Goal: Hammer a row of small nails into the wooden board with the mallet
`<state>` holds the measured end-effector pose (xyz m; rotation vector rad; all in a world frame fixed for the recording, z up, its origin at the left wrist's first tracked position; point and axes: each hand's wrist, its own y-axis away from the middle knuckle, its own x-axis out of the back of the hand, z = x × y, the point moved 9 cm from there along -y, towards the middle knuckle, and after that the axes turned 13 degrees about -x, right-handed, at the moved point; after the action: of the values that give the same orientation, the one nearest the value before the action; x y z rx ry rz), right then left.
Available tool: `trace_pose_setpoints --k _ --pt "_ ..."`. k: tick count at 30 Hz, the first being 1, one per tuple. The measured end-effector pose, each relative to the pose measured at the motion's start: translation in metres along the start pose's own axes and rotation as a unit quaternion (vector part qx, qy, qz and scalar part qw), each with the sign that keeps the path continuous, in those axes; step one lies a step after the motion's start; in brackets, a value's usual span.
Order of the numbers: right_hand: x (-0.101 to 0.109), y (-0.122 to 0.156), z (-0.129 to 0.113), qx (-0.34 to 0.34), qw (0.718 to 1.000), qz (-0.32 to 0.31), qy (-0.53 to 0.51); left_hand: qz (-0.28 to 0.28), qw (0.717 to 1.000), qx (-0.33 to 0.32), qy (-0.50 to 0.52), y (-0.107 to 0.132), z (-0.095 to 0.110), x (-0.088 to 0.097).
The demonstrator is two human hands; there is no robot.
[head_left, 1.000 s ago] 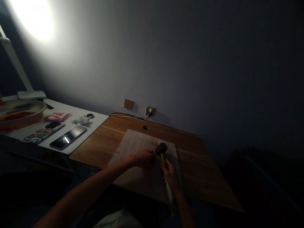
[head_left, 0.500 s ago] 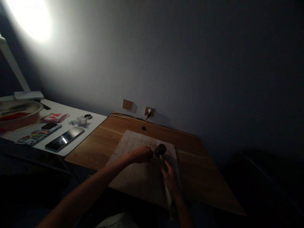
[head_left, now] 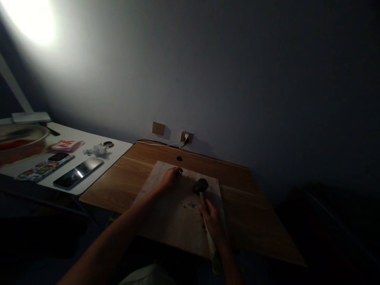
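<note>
My right hand (head_left: 212, 221) is wrapped around the handle of a mallet with a dark rounded head (head_left: 201, 186). The mallet head sits low over the right part of a pale wooden board (head_left: 166, 221). My left hand (head_left: 170, 178) is over the far left part of the board, its fingers pinched. A small pale bit at the fingertips looks like a nail (head_left: 180, 171). Several loose nails (head_left: 190, 205) lie mid-board, left of the mallet handle. My left hand partly hides the row of small upright nails near the far edge.
The board lies on a brown wooden table (head_left: 252, 221) against a wall with two sockets (head_left: 158, 128). A cable (head_left: 160, 143) runs to a plug. On the white table (head_left: 74, 130) at left are a phone (head_left: 78, 173), a patterned case (head_left: 44, 167), a red-and-white packet (head_left: 67, 145) and a basin (head_left: 26, 148).
My left hand has moved left and away from me across the board, uncovering the loose nails and covering part of the row. The right hand and mallet are nearly still. The view has shifted slightly.
</note>
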<state>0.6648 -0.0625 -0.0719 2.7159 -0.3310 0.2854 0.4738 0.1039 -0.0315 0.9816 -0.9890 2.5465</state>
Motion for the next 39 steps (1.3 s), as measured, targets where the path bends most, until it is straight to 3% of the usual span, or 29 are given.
trace_pose_setpoints --k 12,23,27,33,39 --pt "0.001 0.000 0.002 -0.002 1.000 0.002 -0.003 -0.053 0.994 -0.082 -0.057 0.002 0.019 -0.011" --pt "0.001 0.001 -0.003 0.008 1.000 0.011 0.004 -0.052 0.991 -0.110 -0.058 0.003 0.024 -0.011" --pt "0.001 -0.001 0.001 0.001 1.000 0.003 0.013 -0.050 0.992 -0.098 -0.066 0.001 0.025 -0.009" --pt "0.001 0.003 0.000 -0.001 1.000 0.009 -0.001 -0.024 0.999 -0.032 -0.008 -0.003 0.008 -0.011" --pt "-0.001 0.002 -0.002 -0.004 1.000 0.004 0.001 -0.027 0.999 -0.029 0.033 -0.008 -0.003 -0.016"
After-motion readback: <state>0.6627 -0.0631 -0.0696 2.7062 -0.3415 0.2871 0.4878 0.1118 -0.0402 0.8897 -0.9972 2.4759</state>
